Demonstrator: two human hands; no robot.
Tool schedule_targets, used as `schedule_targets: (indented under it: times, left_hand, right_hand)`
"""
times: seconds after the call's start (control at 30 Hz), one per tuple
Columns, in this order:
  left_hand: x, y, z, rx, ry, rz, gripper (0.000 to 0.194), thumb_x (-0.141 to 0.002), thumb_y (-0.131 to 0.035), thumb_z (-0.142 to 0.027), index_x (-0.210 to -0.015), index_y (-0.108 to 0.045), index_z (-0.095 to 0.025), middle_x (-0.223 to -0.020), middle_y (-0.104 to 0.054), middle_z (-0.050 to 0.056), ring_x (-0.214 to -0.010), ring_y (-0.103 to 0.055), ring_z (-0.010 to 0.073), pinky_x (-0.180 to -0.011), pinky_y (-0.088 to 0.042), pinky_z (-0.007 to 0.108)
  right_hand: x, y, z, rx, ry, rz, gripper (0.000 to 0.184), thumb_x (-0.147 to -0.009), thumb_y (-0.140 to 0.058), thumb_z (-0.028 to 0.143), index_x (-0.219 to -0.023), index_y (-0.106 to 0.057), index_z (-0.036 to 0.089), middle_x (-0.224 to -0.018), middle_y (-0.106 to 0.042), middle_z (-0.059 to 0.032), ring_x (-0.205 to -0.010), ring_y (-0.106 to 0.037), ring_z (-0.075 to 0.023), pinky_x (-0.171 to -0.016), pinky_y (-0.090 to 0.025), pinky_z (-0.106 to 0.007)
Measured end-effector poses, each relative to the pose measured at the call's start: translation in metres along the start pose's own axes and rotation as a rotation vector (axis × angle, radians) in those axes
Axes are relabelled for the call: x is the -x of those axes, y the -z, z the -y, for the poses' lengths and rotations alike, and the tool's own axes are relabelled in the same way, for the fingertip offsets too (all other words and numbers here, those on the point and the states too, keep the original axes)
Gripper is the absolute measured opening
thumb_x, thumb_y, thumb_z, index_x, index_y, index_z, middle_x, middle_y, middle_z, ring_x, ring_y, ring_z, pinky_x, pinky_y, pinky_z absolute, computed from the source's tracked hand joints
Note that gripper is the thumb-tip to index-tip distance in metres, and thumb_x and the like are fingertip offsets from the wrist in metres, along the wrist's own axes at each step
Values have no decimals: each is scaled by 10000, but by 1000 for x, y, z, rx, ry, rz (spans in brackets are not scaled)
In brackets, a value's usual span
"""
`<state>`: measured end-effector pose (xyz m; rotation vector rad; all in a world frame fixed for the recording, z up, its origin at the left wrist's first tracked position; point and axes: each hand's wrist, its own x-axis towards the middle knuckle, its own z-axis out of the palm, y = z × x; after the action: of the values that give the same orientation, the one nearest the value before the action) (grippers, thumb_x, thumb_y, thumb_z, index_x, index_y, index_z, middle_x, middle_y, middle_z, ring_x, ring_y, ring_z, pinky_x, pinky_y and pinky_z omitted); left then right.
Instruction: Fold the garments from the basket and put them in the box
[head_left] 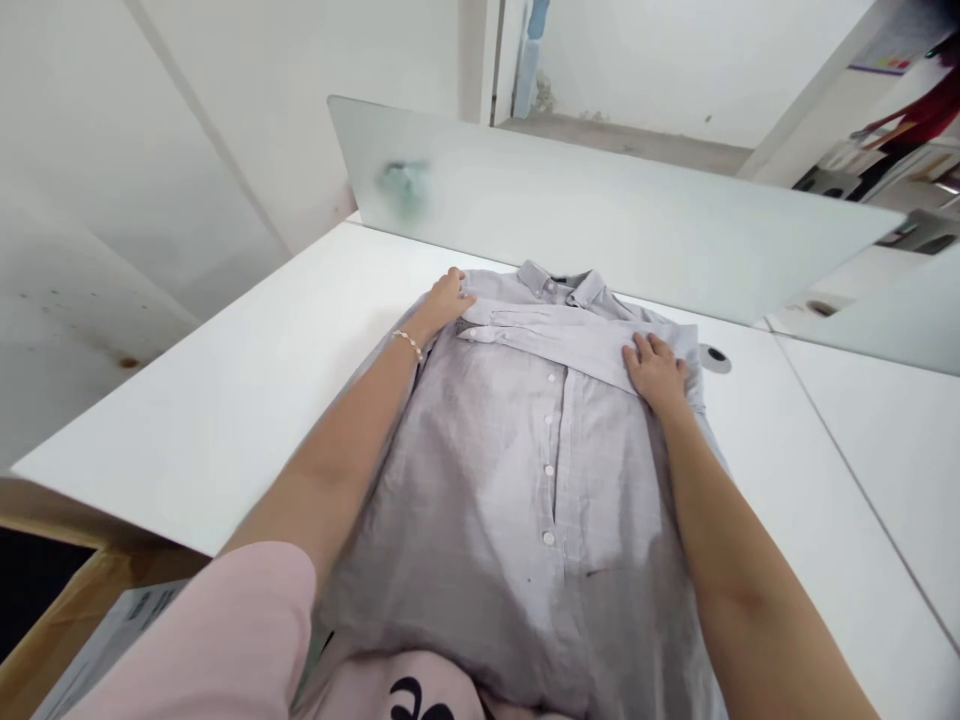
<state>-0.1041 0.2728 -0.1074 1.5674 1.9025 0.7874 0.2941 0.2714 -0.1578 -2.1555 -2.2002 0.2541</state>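
A light grey button-up shirt [487, 450] lies front up on the white table, its collar at the far end and its hem towards me. One sleeve [555, 335] is laid across the chest just below the collar, its cuff pointing left. At the left shoulder, my left hand [448, 297] has its fingers curled on the fabric, thumb near the cuff. My right hand [658, 370] rests on the folded sleeve near the right shoulder, fingers stretched out and slightly apart. The lower part of the shirt reaches the table's front edge against my body.
A frosted glass divider [600, 220] stands along the back of the white table [225, 370]. Right of the shirt is a cable hole [716, 358]. Below the table's left front edge sits a cardboard box [97, 590]. At the upper right, part of a person in red [919, 120] shows.
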Motion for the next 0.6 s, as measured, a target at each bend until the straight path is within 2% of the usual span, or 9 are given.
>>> schedule_targets:
  times: [0.1, 0.17, 0.23, 0.33, 0.4, 0.47, 0.53, 0.6]
  left_hand:
    - [11, 44, 12, -178, -88, 10, 326, -870, -570, -272, -1154, -619, -120, -1114, -673, 150, -1022, -648, 277, -973, -482, 406]
    - [32, 77, 30, -307, -166, -23, 308, -875, -535, -303, -1119, -638, -146, -1071, -686, 131, -978, -652, 266, -939, -479, 385]
    - [63, 108, 50, -417, -183, -1, 308, -871, -529, -359, -1092, -645, -178, -1010, -693, 111, -895, -653, 258, -870, -478, 366]
    - [122, 141, 70, -498, -66, 153, 306, -882, -520, -491, -997, -640, -234, -870, -692, 73, -778, -640, 256, -717, -448, 336]
    - [160, 151, 74, -521, 29, 214, 302, -870, -529, -538, -893, -613, -249, -791, -668, 49, -704, -613, 243, -648, -412, 325]
    - [191, 152, 70, -501, 77, 236, 281, -842, -560, -531, -824, -576, -252, -750, -634, 26, -663, -582, 224, -623, -395, 315]
    - [213, 149, 65, -442, 74, 241, 255, -823, -566, -499, -774, -539, -250, -727, -597, 9, -652, -553, 204, -627, -394, 305]
    - [224, 152, 63, -385, 83, 223, 253, -826, -532, -485, -747, -493, -247, -677, -547, -9, -630, -517, 188, -627, -388, 294]
  right_hand:
    - [-1, 0, 0, 2, 5, -5, 619, -1041, -235, 490, -1542, -428, 181, -1601, -350, -150, -1479, -310, -307, -1174, -243, -619]
    - [-1, 0, 1, -3, 3, -3, 614, -1036, -252, 489, -1537, -435, 183, -1599, -352, -152, -1472, -318, -316, -1168, -245, -626]
    - [-2, -1, 1, -12, 0, -2, 607, -1033, -268, 488, -1531, -441, 189, -1600, -351, -150, -1468, -320, -325, -1166, -241, -633]
    - [-3, -2, 0, -18, 4, -17, 595, -1035, -276, 479, -1525, -447, 187, -1595, -357, -153, -1463, -326, -333, -1160, -242, -637]
    - [-4, -4, 0, -16, 12, -31, 589, -1038, -281, 477, -1518, -455, 184, -1587, -367, -161, -1454, -333, -334, -1152, -250, -635]
    - [-4, -5, 0, -17, 14, -34, 581, -1041, -285, 472, -1511, -465, 181, -1582, -372, -167, -1451, -331, -329, -1150, -251, -627]
    - [-4, -5, 0, -22, 10, -31, 576, -1042, -286, 461, -1508, -469, 175, -1583, -369, -171, -1457, -317, -321, -1152, -246, -613]
    - [-4, -4, 1, -24, 8, -30, 576, -1043, -282, 452, -1508, -469, 168, -1584, -366, -178, -1460, -309, -315, -1154, -243, -600]
